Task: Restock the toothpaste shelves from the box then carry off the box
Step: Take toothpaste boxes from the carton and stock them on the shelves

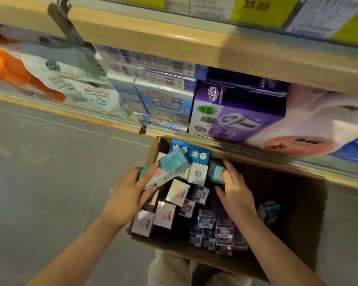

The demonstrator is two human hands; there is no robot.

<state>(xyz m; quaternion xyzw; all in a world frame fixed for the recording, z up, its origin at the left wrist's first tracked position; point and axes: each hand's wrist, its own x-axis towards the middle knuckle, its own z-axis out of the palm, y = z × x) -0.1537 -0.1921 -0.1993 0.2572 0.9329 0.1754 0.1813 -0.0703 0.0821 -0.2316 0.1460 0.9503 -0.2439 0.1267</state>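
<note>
A brown cardboard box (293, 205) sits open on the grey floor (50, 172) in the lower middle of the frame, just below the bottom shelf (339, 178). Inside it, small toothpaste cartons stand on end: two blue ones (189, 152) at the far end, white ones (164, 214) along the left side, and dark purple ones (221, 230) packed toward the near edge. The right part of the box's interior is dark and mostly bare, with one small bluish pack (270, 210) there.

The left hand (128, 195) grips a long teal carton (165, 170), held tilted above the box's left side. The right hand (236, 193) curls its fingers round a second teal carton (216, 172) still among the others in the box.

On the shelf behind, a purple box (236, 112) stands beside blue boxes (163, 104).
</note>
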